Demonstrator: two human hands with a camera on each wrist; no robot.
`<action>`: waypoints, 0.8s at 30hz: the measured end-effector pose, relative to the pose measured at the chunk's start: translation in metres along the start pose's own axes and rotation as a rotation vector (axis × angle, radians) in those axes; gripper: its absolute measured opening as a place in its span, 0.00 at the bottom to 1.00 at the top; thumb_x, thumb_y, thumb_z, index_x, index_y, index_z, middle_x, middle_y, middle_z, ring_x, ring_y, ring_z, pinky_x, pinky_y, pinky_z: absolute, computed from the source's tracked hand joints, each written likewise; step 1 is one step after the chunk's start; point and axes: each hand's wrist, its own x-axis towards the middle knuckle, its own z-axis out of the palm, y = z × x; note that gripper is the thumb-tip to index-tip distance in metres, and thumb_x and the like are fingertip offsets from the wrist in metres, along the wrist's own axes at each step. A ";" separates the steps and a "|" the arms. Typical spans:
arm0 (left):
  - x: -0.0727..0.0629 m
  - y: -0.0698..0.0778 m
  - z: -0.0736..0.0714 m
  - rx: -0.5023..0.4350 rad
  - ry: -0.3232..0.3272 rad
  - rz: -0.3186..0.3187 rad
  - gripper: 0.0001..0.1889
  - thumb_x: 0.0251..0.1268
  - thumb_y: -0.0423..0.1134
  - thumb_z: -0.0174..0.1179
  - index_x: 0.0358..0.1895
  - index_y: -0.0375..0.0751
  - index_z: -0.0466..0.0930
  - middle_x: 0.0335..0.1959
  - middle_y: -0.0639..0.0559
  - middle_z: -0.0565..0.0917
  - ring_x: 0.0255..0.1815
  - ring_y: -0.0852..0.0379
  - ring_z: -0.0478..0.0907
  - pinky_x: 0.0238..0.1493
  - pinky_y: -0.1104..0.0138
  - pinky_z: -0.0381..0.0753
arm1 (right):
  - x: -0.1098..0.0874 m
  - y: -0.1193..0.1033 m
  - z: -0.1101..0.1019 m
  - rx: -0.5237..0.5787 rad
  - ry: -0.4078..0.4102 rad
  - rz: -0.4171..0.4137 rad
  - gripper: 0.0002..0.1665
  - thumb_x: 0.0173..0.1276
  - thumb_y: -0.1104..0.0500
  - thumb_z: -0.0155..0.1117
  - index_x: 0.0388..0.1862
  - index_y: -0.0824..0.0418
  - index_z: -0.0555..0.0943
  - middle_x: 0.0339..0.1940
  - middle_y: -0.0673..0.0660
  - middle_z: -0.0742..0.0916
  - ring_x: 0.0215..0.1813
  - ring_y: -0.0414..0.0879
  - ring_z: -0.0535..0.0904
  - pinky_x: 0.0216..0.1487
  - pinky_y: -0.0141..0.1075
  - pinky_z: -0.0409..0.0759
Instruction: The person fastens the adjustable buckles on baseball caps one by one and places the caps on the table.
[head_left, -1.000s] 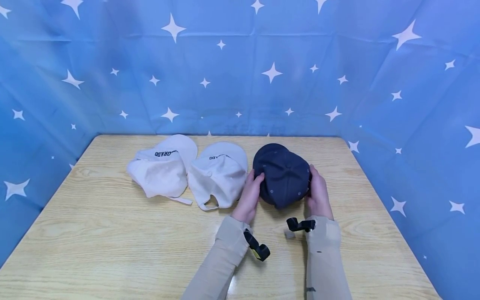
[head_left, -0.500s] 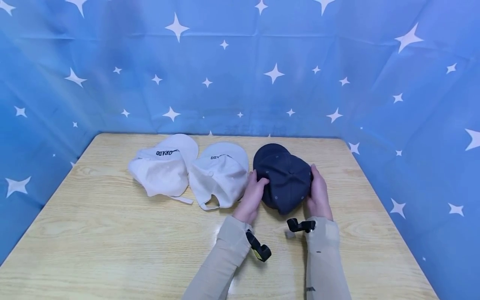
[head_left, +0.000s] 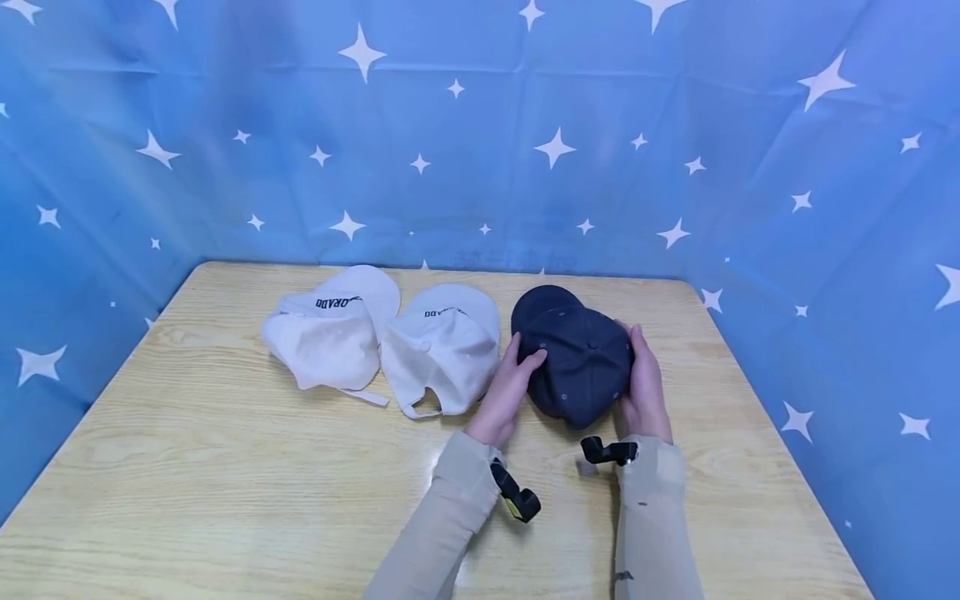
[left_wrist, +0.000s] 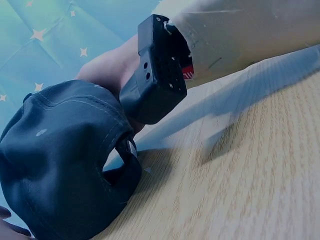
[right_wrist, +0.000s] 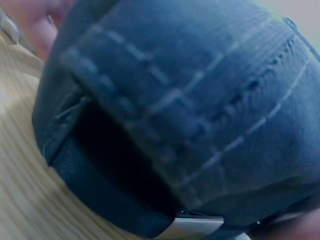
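A navy baseball cap is at the right of the row, its brim toward the back of the table. My left hand grips its left side, thumb over the crown beside the brim. The right hand holds the right side, fingers along the edge and partly hidden. In the left wrist view, the cap shows its rear opening close over the table, with the right hand behind it. The right wrist view shows the cap's back strap with a metal buckle, and left fingers at top left.
Two white caps with black lettering, a middle one and a left one, lie side by side left of the navy cap. My left hand is right beside the middle one. A blue star-patterned curtain surrounds the wooden table.
The navy cap has shifted slightly right and toward me, its crown turning a little between both hands. My left thumb has moved further onto the crown. The white caps stay put.
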 end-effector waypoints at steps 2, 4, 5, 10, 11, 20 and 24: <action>-0.001 0.001 -0.001 -0.004 0.005 0.009 0.39 0.56 0.56 0.56 0.69 0.58 0.46 0.69 0.60 0.47 0.68 0.62 0.42 0.65 0.63 0.47 | 0.000 0.000 0.000 0.000 -0.003 -0.008 0.30 0.66 0.40 0.45 0.63 0.52 0.67 0.66 0.50 0.63 0.64 0.41 0.57 0.64 0.32 0.53; -0.002 0.004 -0.001 -0.002 0.009 0.012 0.38 0.57 0.55 0.56 0.69 0.60 0.48 0.69 0.61 0.49 0.68 0.62 0.44 0.64 0.64 0.49 | 0.001 0.000 -0.001 -0.007 -0.005 -0.004 0.30 0.65 0.39 0.46 0.63 0.51 0.67 0.66 0.49 0.63 0.65 0.41 0.57 0.64 0.32 0.53; -0.004 0.006 -0.001 0.001 0.012 0.016 0.37 0.57 0.55 0.56 0.68 0.61 0.49 0.69 0.61 0.49 0.68 0.62 0.44 0.64 0.64 0.49 | 0.001 0.000 -0.001 0.000 -0.009 -0.003 0.31 0.65 0.40 0.46 0.63 0.52 0.67 0.66 0.49 0.63 0.65 0.41 0.57 0.64 0.32 0.53; -0.012 0.025 0.003 -0.007 0.012 0.082 0.33 0.58 0.55 0.55 0.66 0.62 0.53 0.68 0.59 0.54 0.67 0.62 0.49 0.63 0.64 0.53 | 0.002 -0.003 -0.002 0.022 -0.025 -0.016 0.32 0.66 0.42 0.48 0.64 0.55 0.64 0.65 0.50 0.65 0.63 0.41 0.60 0.62 0.31 0.55; -0.014 0.030 0.003 -0.014 0.010 0.110 0.33 0.58 0.55 0.55 0.66 0.60 0.55 0.67 0.58 0.55 0.67 0.62 0.51 0.63 0.64 0.54 | 0.002 -0.004 -0.002 0.026 -0.023 -0.017 0.31 0.66 0.43 0.48 0.64 0.56 0.65 0.64 0.50 0.66 0.63 0.41 0.60 0.62 0.31 0.56; -0.045 0.071 -0.017 -0.133 -0.202 0.250 0.18 0.66 0.45 0.49 0.52 0.38 0.71 0.51 0.39 0.75 0.52 0.44 0.72 0.53 0.55 0.69 | -0.001 -0.009 0.004 -0.071 0.005 0.003 0.30 0.65 0.41 0.49 0.61 0.54 0.68 0.64 0.49 0.65 0.63 0.39 0.58 0.62 0.29 0.54; -0.062 0.087 -0.029 -0.036 -0.240 0.253 0.17 0.68 0.45 0.46 0.50 0.36 0.72 0.48 0.37 0.76 0.50 0.42 0.73 0.53 0.51 0.68 | -0.001 -0.010 0.003 -0.076 0.011 -0.005 0.31 0.65 0.41 0.49 0.62 0.55 0.67 0.65 0.50 0.64 0.64 0.39 0.57 0.63 0.29 0.53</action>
